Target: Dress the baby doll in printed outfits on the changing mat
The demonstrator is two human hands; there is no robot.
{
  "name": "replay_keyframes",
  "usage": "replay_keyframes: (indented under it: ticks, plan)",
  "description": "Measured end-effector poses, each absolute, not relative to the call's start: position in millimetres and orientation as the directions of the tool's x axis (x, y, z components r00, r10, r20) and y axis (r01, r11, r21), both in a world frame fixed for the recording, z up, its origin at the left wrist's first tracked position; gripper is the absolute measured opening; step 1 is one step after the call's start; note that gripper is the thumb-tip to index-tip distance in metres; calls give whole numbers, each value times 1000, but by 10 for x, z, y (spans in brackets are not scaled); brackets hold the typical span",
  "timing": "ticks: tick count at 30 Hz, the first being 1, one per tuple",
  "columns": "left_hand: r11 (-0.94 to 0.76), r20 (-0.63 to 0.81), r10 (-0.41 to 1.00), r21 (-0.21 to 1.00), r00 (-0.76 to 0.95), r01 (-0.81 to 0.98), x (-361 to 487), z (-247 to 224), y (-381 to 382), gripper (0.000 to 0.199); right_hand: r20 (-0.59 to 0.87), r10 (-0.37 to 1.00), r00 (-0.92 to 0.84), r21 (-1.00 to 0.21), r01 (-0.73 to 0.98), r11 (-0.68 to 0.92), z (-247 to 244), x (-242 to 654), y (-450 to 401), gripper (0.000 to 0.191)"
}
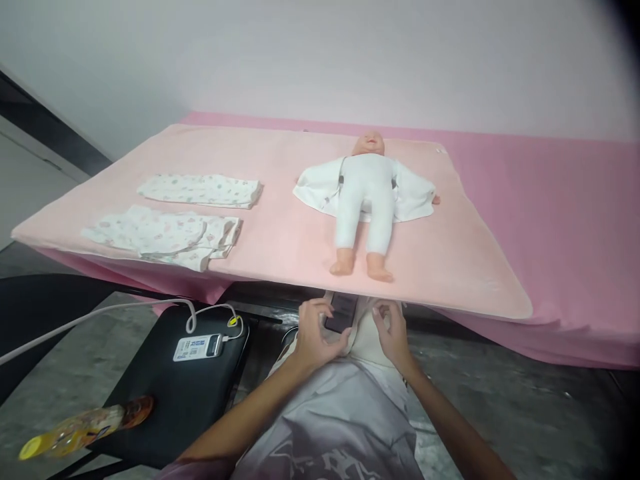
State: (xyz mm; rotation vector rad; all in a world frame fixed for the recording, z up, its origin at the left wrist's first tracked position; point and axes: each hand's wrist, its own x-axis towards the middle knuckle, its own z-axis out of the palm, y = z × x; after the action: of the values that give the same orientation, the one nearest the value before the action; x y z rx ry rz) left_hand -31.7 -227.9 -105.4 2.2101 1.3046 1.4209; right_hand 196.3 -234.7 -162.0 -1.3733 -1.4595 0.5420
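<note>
My left hand (316, 337) rests over my lap with curved fingers and the thumb spread away from them. Just beside its fingertips lies a dark phone (342, 312), on my light trousers below the table edge. Whether the fingers touch the phone is unclear. On the other side of the lap, my right hand (394, 328) has loosely bent fingers, thumb apart, and nothing visible in it. Beyond both hands, a baby doll (371, 190) lies on its back on the table. It has white leggings, and a white top (320, 187) is spread out around its arms.
A peach mat (280, 247) covers much of the pink-draped table (560, 220). Folded patterned baby clothes (200, 190) and a second patterned garment (165, 233) lie left. A black chair (175, 393) holds a cabled power bank (197, 347) and a yellow-capped bottle (85, 427).
</note>
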Motion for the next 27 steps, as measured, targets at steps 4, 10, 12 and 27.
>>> replay_keyframes:
  ticks: [4, 10, 12, 27]
  plan:
    - [-335, 343, 932, 680, 121, 653, -358, -1586, -2333, 110, 150, 943, 297, -938, 345, 40, -2007, 1834, -2116, 34]
    - [-300, 289, 948, 671, 133, 678, -264, -1972, -2273, 115, 59, 924, 379, -981, 192, -16, -2068, 1552, -1547, 46]
    - [-333, 305, 938, 659, 165, 674, -295, -1983, -2292, 108, 31, 931, 363, -989, 143, -23, -2053, 1554, -1445, 49]
    - [-406, 343, 906, 534, 249, 741, -682, -1930, -2777, 107, 49, 922, 383, -978, 206, -34, -2247, 1309, -1780, 39]
